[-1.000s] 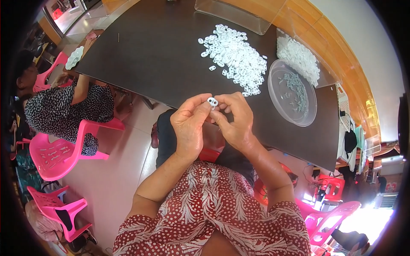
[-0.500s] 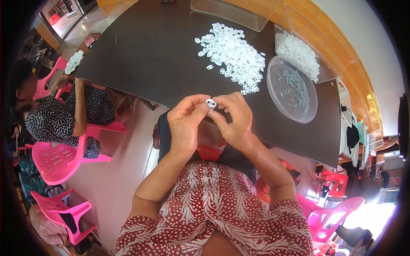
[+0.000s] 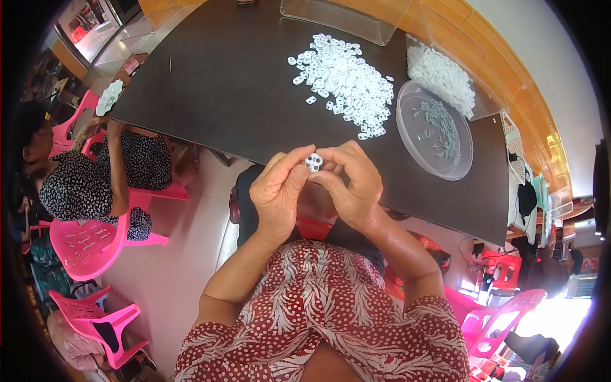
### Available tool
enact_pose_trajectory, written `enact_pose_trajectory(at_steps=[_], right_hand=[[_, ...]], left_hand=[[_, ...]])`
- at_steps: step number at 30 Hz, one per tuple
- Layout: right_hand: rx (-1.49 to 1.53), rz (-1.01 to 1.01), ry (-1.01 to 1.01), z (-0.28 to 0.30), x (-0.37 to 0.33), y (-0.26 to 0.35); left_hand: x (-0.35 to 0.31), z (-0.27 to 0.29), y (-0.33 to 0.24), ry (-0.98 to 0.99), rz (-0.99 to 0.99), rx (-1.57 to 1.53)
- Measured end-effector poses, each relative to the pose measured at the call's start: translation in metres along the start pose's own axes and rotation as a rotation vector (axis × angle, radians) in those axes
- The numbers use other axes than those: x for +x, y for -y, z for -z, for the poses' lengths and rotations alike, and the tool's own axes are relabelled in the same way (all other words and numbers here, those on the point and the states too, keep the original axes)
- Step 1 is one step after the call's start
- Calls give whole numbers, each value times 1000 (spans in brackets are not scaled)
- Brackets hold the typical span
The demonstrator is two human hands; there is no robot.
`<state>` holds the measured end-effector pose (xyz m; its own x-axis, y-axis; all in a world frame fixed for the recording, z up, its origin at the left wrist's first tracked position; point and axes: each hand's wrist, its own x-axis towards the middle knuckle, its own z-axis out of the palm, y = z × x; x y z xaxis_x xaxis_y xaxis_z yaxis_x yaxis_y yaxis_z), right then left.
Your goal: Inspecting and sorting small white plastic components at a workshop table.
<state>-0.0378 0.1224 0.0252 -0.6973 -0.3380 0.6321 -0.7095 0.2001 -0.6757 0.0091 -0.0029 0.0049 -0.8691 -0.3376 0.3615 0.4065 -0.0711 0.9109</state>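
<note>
Between the fingertips of both hands is a small white plastic piece [image 3: 313,162] with several dark holes. My left hand [image 3: 280,188] pinches it from the left, thumb and index finger closed on it. My right hand [image 3: 351,181] grips its right side the same way. Both hands are held just off the near edge of the dark table [image 3: 216,83]. Beyond them lies a loose pile of white two-holed plastic pieces [image 3: 347,79]. To the right of the pile, a round clear tray [image 3: 420,153] holds small grey-green slender parts [image 3: 442,127].
A heap of whitish small parts [image 3: 439,73] lies behind the round tray, by a clear plastic bin [image 3: 344,22]. At the left a person in a patterned garment [image 3: 76,184] sits near a pink chair [image 3: 83,251]. More pink chairs [image 3: 105,325] stand on the floor.
The white piece between my fingers has turned and shows more holes now. It sits slightly lower, and both hands have shifted a little with it.
</note>
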Motion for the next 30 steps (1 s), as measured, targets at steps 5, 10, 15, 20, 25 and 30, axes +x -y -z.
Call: enact_pose_trajectory(at_steps=[5,10,15,20,25,30], right_hand=[[-18,9,-22,-1,0,4],[-15,38,-29,-3,-2,0],[18,14,-29,-4,-4,0],[9,1,-10,-3,-3,5],[18,-26,-45,-8,-5,13],[31,-41,-94,-14,-9,14]], left_hand=[[-4,-8,-1,-72,-48,8],[-5,-11,3,-119,-44,-40],[-5,-12,2,-142,-28,-71],[-6,-10,-3,-119,-12,-60],[-8,-9,-6,-118,5,-70],[-12,-13,-1,-125,-18,-127]])
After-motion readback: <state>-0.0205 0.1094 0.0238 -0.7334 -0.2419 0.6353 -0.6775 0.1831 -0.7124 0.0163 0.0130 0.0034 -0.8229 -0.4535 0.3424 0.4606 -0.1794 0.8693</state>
